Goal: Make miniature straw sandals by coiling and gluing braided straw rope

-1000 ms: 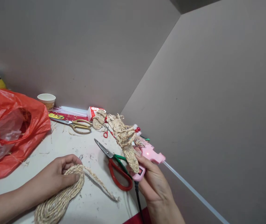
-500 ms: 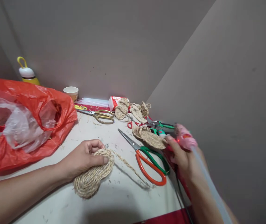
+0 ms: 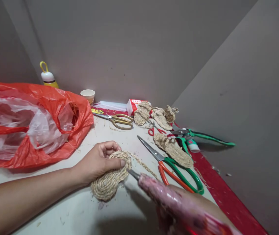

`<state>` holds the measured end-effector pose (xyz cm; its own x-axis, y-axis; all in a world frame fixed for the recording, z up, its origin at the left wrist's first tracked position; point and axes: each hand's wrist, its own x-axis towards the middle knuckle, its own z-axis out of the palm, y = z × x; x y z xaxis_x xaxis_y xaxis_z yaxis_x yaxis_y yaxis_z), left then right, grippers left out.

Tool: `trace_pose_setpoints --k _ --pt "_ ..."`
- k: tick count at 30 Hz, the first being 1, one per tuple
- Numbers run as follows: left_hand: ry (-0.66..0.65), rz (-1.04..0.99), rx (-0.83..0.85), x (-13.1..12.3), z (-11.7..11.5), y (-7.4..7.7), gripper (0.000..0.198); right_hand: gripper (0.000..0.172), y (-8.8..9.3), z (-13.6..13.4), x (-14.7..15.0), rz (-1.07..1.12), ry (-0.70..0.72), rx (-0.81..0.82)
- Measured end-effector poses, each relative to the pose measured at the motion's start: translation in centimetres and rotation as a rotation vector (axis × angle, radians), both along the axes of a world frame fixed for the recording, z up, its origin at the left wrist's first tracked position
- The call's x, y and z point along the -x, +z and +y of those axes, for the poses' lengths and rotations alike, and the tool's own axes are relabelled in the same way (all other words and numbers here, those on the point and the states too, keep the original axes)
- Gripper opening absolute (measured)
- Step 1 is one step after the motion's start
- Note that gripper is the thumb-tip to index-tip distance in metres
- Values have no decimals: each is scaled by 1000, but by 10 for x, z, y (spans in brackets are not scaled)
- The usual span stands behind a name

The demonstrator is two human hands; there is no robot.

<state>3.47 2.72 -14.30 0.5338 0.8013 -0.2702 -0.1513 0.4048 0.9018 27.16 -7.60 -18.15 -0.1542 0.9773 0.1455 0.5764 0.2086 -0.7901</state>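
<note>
Between the thumb and fingers of my left hand (image 3: 102, 161) is a coiled straw-rope sole (image 3: 109, 184), shaped like a small shoe sole. A loose braided tail (image 3: 145, 167) runs from its upper edge to the right. My right hand (image 3: 165, 218) is wrapped round a pink hot glue gun (image 3: 171, 199), mostly hidden behind it. The gun's metal nozzle points at the sole's right edge, close to my left thumb; whether it touches, I cannot tell. Scissors (image 3: 165, 160) with orange and green handles lie just beyond the gun.
A red plastic bag (image 3: 80, 117) fills the left side. Behind are gold-handled scissors (image 3: 122, 120), a paper cup (image 3: 88, 95), glue sticks (image 3: 110, 105) and a red-white box (image 3: 132, 106). Finished-looking straw slippers (image 3: 175, 150), small red scissors (image 3: 151, 131) and green-handled pliers (image 3: 210, 137) lie at the right.
My right hand has brought the glue gun from the table's right side to the sole, nozzle first. My left hand still grips the sole. The view has shifted slightly.
</note>
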Motion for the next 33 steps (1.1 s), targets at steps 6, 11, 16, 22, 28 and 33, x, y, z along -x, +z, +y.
trace_pose_setpoints --k 6,11,16,22,28,33 --pt "-11 -7 25 -1 0 2 30 38 44 13 7 -47 47 -13" --pt "-72 14 34 -1 -3 0 28 33 68 21 5 11 76 24" --pt "-72 25 28 -2 -4 1 31 33 56 28 -6 12 221 126" --pt "-110 67 9 -3 -5 6 30 24 45 18 7 -12 48 18" --pt "-141 86 1 -2 -4 5 27 24 47 16 10 32 15 2" --pt "-151 101 5 -2 -5 5 27 24 47 19 3 -27 132 106"
